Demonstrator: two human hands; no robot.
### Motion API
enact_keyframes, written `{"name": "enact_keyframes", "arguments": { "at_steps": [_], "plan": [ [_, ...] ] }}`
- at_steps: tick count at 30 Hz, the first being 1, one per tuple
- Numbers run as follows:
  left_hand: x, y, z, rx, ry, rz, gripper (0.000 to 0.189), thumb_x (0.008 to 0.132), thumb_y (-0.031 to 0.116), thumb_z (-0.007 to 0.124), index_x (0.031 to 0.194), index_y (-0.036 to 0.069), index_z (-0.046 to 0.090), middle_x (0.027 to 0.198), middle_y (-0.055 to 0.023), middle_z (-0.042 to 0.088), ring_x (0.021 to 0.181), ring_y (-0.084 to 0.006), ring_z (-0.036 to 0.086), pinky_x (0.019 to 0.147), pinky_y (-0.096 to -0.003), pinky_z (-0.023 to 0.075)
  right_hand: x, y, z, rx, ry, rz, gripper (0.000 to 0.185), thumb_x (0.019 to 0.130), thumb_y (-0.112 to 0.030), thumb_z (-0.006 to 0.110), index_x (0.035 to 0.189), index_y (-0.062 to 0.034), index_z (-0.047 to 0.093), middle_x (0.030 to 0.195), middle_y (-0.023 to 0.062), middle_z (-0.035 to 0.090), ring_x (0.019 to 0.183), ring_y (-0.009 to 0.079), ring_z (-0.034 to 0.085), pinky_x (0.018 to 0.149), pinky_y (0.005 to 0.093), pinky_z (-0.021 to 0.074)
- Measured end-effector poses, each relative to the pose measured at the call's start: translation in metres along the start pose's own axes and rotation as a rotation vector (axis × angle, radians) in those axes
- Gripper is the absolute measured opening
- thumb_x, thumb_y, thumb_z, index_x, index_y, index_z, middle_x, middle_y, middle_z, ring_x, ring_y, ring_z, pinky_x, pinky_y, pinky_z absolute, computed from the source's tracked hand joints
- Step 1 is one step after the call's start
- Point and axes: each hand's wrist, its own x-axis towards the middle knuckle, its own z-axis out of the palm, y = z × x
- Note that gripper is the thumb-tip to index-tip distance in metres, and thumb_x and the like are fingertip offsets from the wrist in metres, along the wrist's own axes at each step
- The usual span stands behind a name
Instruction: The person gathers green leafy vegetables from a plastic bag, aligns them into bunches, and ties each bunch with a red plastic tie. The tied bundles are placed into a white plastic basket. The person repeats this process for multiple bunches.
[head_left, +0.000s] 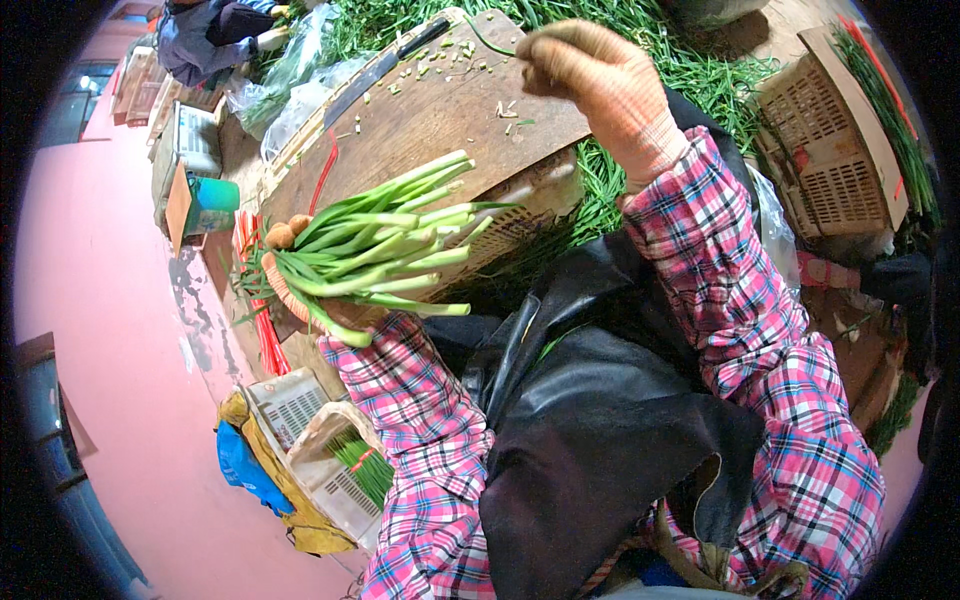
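My left hand (283, 262), in an orange knit glove, is closed around a bunch of green leafy stalks (397, 247), their pale cut ends pointing right. The bunch is held over the near left side of a worn wooden board (450, 127). Above the board's right end is my right hand (600, 90), also gloved and blurred by motion. A thin green leaf (486, 41) runs into its bunched fingertips. Short cut stalk pieces (465, 52) lie scattered on the board. A red tie strip (324, 172) rests near the bunch.
A long knife-like tool (371, 79) lies along the board's far edge. Loose greens (592, 195) are heaped behind and right. Red strips (270, 341) hang at left, near a green cup (217, 193). Plastic crates (810, 142) stand around. Another person (202, 45) works at upper left.
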Motion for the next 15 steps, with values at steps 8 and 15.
{"name": "enact_keyframes", "arguments": {
  "at_steps": [8, 15],
  "plan": [
    [0.007, 0.002, -0.029, -0.261, -0.032, -0.027, 0.022, 0.09, 0.024, 0.053, 0.099, 0.004, 0.053, 0.101, -0.0134, 0.059, 0.101, -0.0281, 0.057, 0.087, -0.0486, 0.0494, -0.049, 0.024, 0.031, -0.083, -0.757, 0.436, 0.041, 0.084, -0.029, 0.058, 0.115, -0.0011, 0.057, 0.106, 0.0141, 0.062, 0.09, 0.0196, 0.058, 0.079, 0.0311, 0.0472],
    [0.005, 0.027, -0.031, -0.353, -0.204, -0.041, 0.019, 0.089, 0.023, 0.055, 0.1, 0.009, 0.047, 0.091, -0.0019, 0.053, 0.096, -0.0224, 0.053, 0.09, -0.042, 0.043, -0.019, 0.012, -0.073, -0.939, -0.393, 0.289, 0.022, 0.084, -0.024, 0.06, 0.098, -0.0073, 0.065, 0.079, 0.0093, 0.064, 0.076, 0.0181, 0.062, 0.072, 0.0317, 0.0497]
  ]
}}
